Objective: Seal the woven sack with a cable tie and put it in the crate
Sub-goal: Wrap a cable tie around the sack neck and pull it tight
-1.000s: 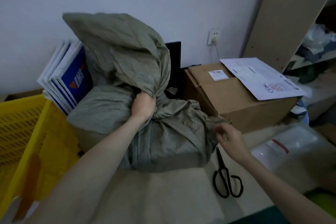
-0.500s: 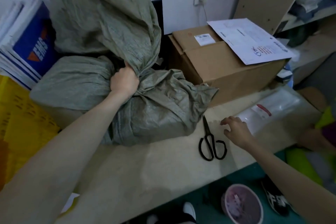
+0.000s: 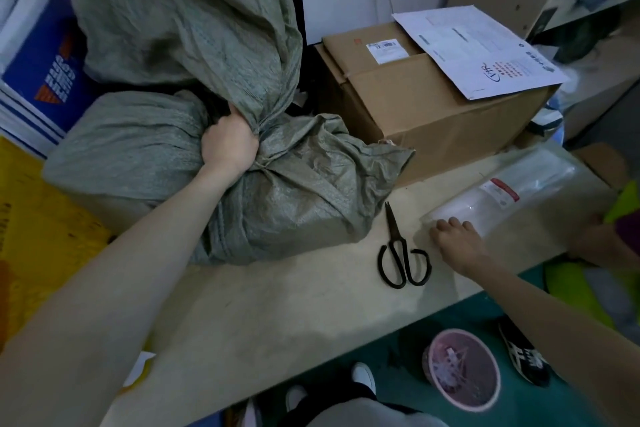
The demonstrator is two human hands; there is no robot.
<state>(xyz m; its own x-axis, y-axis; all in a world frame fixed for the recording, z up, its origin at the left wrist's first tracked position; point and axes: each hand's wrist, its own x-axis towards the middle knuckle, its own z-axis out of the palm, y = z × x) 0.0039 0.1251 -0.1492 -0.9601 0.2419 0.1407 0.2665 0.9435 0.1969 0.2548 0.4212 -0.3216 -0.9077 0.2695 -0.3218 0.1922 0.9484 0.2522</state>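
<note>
A: So why was the left hand (image 3: 228,142) clamped on the woven sack (image 3: 284,191)?

B: It gripped the gathered neck, likely to keep the mouth closed while the sack sat on the bench (image 3: 277,305), beside the cardboard box (image 3: 426,107).

A: And the right hand (image 3: 457,243)?

B: Fingers relaxed, holding nothing, touching the clear plastic packet (image 3: 519,194) right of the scissors (image 3: 401,253); probably cable ties inside, though I couldn't tell. The yellow crate (image 3: 38,236) waited at the left.

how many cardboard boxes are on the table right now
1. The cardboard box stands at the back of the table, right of the woven sack, with a paper sheet on top. The sack may hide others.
</note>
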